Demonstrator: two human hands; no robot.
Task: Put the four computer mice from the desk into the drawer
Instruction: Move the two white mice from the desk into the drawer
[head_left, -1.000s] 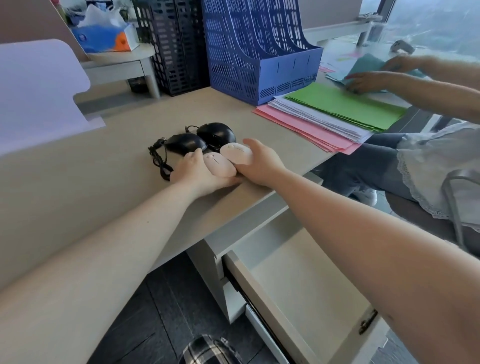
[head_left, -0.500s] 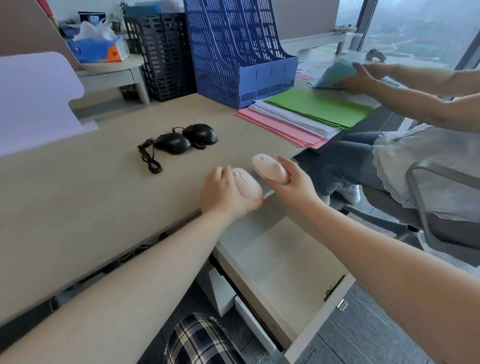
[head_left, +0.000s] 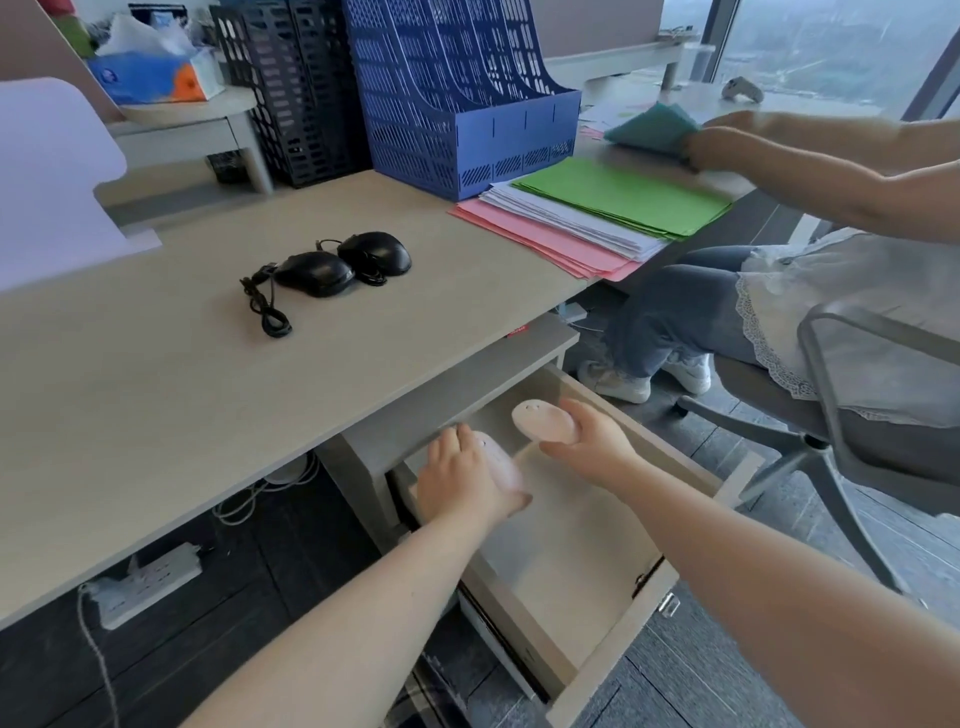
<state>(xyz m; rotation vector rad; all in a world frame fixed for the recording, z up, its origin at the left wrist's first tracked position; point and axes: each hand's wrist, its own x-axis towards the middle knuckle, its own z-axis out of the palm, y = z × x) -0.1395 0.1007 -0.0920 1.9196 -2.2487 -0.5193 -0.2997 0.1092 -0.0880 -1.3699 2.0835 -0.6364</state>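
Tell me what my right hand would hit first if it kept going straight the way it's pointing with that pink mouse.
Probably the back of the open drawer, under the desk. The right hand aims its pink mouse that way, and nothing shows between, though depth is unclear.

Two pale pink mice (head_left: 501, 462) (head_left: 543, 422) were held over the open drawer (head_left: 597, 670). Two black wired mice (head_left: 314, 274) (head_left: 375, 252) lay side by side on the desk (head_left: 156, 405).
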